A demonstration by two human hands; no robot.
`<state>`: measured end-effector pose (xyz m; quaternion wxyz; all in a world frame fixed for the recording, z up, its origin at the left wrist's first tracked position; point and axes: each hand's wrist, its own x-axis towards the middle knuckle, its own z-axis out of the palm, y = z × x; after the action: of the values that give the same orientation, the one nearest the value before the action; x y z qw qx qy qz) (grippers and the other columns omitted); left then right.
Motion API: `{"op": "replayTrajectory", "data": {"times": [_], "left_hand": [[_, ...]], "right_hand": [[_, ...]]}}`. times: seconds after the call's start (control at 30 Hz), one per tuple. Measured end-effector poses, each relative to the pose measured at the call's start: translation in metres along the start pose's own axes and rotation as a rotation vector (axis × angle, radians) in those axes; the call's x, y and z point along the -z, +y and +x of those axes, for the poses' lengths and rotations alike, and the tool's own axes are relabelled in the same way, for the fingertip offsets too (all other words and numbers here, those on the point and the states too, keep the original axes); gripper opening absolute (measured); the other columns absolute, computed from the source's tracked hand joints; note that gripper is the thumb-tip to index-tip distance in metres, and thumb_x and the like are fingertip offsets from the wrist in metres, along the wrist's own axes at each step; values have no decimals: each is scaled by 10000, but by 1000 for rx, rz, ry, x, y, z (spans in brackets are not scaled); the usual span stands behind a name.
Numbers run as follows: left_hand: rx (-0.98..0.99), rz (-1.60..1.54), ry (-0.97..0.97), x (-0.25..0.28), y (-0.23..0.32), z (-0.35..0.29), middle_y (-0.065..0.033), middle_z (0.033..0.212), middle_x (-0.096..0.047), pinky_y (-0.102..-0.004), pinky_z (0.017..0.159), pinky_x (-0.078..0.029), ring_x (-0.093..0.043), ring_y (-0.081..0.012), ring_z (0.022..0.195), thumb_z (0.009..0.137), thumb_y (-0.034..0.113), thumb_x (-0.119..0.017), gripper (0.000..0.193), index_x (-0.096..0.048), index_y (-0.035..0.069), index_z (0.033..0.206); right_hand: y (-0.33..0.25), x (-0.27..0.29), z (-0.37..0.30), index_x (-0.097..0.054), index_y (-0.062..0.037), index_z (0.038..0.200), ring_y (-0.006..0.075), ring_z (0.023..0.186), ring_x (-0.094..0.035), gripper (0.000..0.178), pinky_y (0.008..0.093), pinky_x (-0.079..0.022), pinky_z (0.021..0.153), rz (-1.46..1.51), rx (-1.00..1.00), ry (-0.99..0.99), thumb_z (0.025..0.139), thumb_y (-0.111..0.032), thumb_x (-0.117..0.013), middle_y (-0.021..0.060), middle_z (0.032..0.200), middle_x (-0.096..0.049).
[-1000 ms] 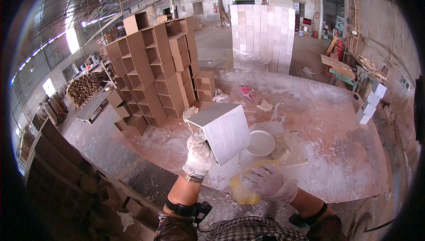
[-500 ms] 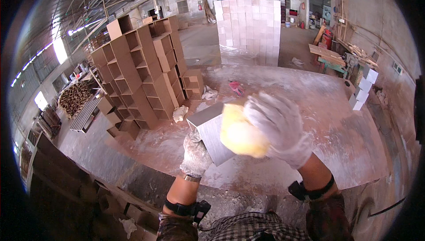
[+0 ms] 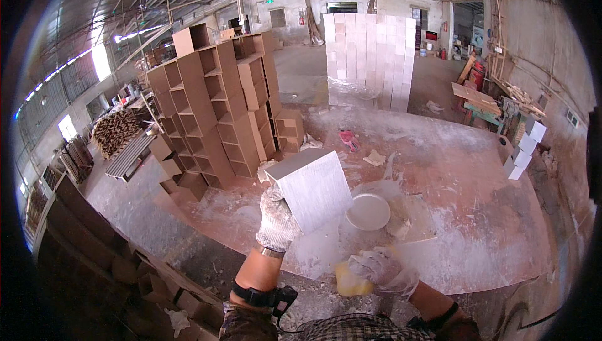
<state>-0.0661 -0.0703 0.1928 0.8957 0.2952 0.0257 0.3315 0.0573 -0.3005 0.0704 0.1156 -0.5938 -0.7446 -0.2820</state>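
My left hand (image 3: 276, 223), in a whitish knit glove, grips a square box (image 3: 318, 194) by its near left edge. The box is held tilted above the table, with a streaky pale silver-grey face turned up toward me. Low at the table's front edge, my gloved right hand (image 3: 381, 267) is closed on a yellow sponge (image 3: 352, 280), apart from the box and somewhat blurred. A round, shallow white dish (image 3: 369, 212) lies on the table just right of the box.
The table (image 3: 470, 215) is smeared with white powder. Brown open boxes (image 3: 213, 115) are stacked at its left, a pale box stack (image 3: 370, 59) stands behind it, and small white boxes (image 3: 520, 153) are piled at the right. A pink cloth (image 3: 349, 141) and a crumpled rag (image 3: 374, 158) lie on it.
My right hand and the sponge have come off the box's face and dropped down toward me. The dish now shows. My left hand still holds the box; the view has shifted slightly.
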Motion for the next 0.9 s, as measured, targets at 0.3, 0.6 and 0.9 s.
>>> {"op": "replayTrajectory", "data": {"times": [0.3,0.6,0.9], "left_hand": [[-219,780,-116,89,-14,-1,-165,1224,-539,-508,935,-407,-512,-333,1134,840,257,-526,507,-437,6,1272],[-519,1820,-503,70,4,-34,-135,1279,-500,-461,1004,-335,-467,-324,1180,809,365,-557,581,-434,91,1306],[-582,2046,-722,47,5,-60,-100,1368,-409,-429,1047,-286,-358,-291,1281,780,428,-597,642,-428,140,1328]], "right_hand": [[12,-8,-27,-548,-132,1167,212,1050,-537,399,375,-447,879,260,-143,-39,769,-167,-572,40,1184,-551],[23,20,-31,-500,-70,1234,224,1067,-544,462,356,-446,887,344,-344,1,817,-259,-562,78,1220,-542],[56,136,56,-534,-39,1186,304,969,-594,482,450,-469,829,558,-371,453,742,-206,-618,140,1149,-580]]}}
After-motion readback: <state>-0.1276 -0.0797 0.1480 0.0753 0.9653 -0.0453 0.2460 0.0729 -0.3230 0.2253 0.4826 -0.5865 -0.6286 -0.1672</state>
